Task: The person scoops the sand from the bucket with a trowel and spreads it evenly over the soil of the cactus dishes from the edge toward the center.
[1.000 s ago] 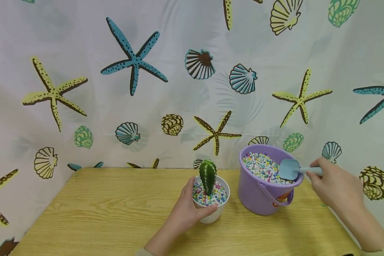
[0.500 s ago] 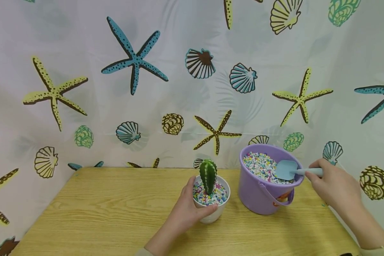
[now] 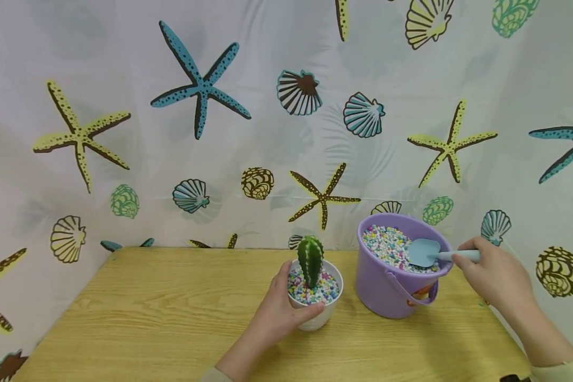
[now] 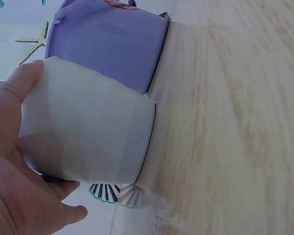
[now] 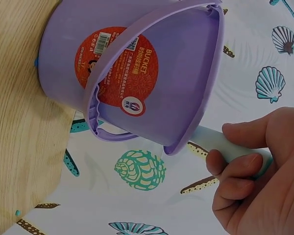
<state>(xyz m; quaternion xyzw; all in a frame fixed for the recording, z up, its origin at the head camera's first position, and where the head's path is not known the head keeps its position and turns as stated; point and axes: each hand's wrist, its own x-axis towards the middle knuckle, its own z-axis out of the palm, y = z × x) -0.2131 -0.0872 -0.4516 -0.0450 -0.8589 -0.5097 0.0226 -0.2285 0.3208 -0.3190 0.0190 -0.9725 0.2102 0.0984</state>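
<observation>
"Anything cut off?"
"A black object [image 3: 511,378] at the head view's bottom edge; I can't tell what."
"And hidden?"
"In the right wrist view, the scoop's blade [image 3: 423,253], behind the bucket [image 3: 379,286]."
"Its label [image 5: 132,81]?"
"The bucket's handle [image 5: 94,83] covers part, and the smallest print is unreadable"

The left fingers [image 3: 280,279] bend in a wide arch, while the right fingers [image 5: 237,189] curl inward.
</observation>
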